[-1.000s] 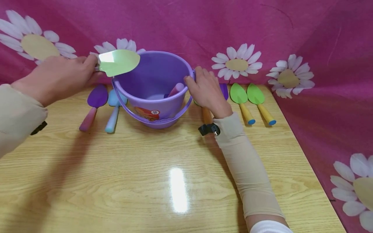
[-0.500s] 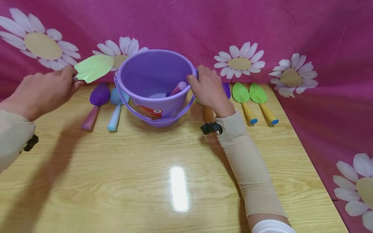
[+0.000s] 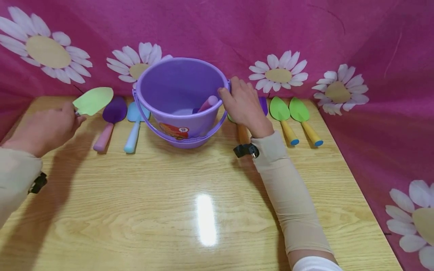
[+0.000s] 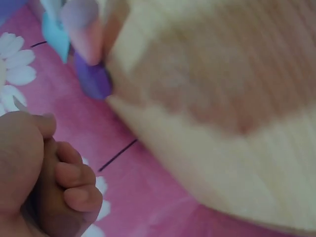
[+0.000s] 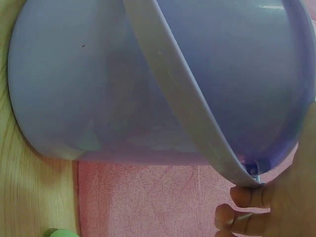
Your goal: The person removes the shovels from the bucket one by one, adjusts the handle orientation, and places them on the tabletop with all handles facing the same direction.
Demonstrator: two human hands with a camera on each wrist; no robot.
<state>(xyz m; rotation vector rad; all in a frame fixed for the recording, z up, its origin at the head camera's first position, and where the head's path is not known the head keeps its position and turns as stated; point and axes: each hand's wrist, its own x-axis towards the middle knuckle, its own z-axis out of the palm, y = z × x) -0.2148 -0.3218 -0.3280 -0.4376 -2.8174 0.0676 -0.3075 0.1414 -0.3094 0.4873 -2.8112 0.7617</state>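
Note:
My left hand (image 3: 44, 130) grips a toy trowel with a pale green blade (image 3: 94, 101), held above the table's far left. In the left wrist view, the fingers curl round its brownish handle (image 4: 53, 213). A purple bucket (image 3: 190, 126) stands upright at the back middle, its carrying handle hanging down in front. My right hand (image 3: 244, 107) holds the bucket's right rim, thumb toward the inside and fingers outside, as the right wrist view also shows. Inside the bucket leans a pink-handled tool (image 3: 208, 103); most of it is hidden.
Left of the bucket lie a purple trowel (image 3: 114, 110) and a light blue shovel (image 3: 133, 135). To its right are two green trowels with yellow handles (image 3: 288, 131), plus an orange-handled tool (image 3: 242, 133) partly under my right arm. A pink flowered cloth (image 3: 210, 30) backs the wooden table (image 3: 152, 195).
My left hand has carried the green trowel leftward from over the bucket's rim, then lower toward the table's far left. The right hand stays on the rim.

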